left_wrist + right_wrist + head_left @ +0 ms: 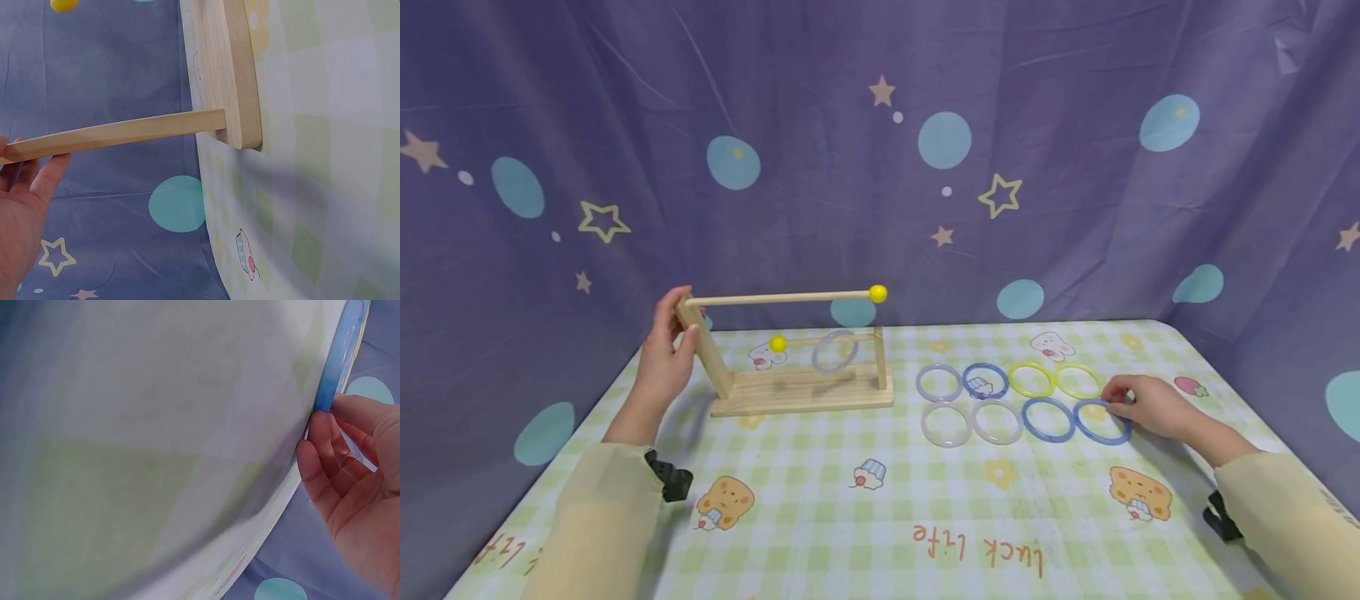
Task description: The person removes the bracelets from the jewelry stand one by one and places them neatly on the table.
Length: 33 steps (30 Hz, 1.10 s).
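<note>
A wooden ring stand (805,392) has a tall left post (709,354) bearing a long rod with a yellow ball at its tip. My left hand (664,346) grips that post near its top, thumb in front; the left wrist view shows the fingers around the wood. One pale translucent ring (835,352) hangs on the lower rod (805,341). At the right, my right hand (1152,406) pinches the edge of the blue ring (1102,423) at the end of the front row. The right wrist view has thumb and fingertips on either side of its rim.
Beside that ring lie another blue ring (1048,420) and two pale rings (997,422). Behind them a row holds a pale ring, a blue ring (986,382) and two yellow rings (1032,380). A checked cloth (820,533) covers the table; a purple curtain (820,108) hangs behind.
</note>
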Each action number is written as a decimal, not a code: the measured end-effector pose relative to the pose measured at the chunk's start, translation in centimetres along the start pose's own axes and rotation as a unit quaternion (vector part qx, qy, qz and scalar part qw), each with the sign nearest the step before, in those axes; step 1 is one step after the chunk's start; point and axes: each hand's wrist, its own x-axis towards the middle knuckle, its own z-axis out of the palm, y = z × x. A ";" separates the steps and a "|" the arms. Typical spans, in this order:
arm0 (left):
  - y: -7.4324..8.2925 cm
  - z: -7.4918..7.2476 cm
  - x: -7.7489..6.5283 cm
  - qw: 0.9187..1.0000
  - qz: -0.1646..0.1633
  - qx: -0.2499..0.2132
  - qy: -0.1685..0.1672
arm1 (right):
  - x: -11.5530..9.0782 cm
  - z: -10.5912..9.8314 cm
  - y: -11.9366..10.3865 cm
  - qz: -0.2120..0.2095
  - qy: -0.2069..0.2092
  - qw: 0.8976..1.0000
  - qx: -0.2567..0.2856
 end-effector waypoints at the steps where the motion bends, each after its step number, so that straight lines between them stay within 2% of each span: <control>1: 0.0 0.0 0.0 1.000 0.000 0.000 0.000 | 0.0 0.0 0.0 0.000 0.000 1.000 0.000; 10: 0.1 0.0 0.2 1.000 -0.008 0.004 -0.009 | -0.1 -0.4 -0.1 0.000 0.024 1.000 0.007; 15: 0.1 0.0 0.4 1.000 -0.007 0.005 -0.013 | 0.4 -1.1 -1.1 0.008 0.038 0.999 0.023; 23: -0.1 0.0 0.4 1.000 -0.004 0.002 -0.012 | 2.2 -0.8 -5.8 -0.021 0.055 0.995 0.084; 29: -0.1 -0.2 0.3 1.000 -0.004 -0.006 -0.013 | 4.0 1.2 -9.1 -0.055 0.089 0.987 0.123; 33: 0.1 -0.2 -0.1 1.000 -0.009 -0.002 -0.015 | 5.2 2.5 -11.1 -0.074 0.111 0.977 0.166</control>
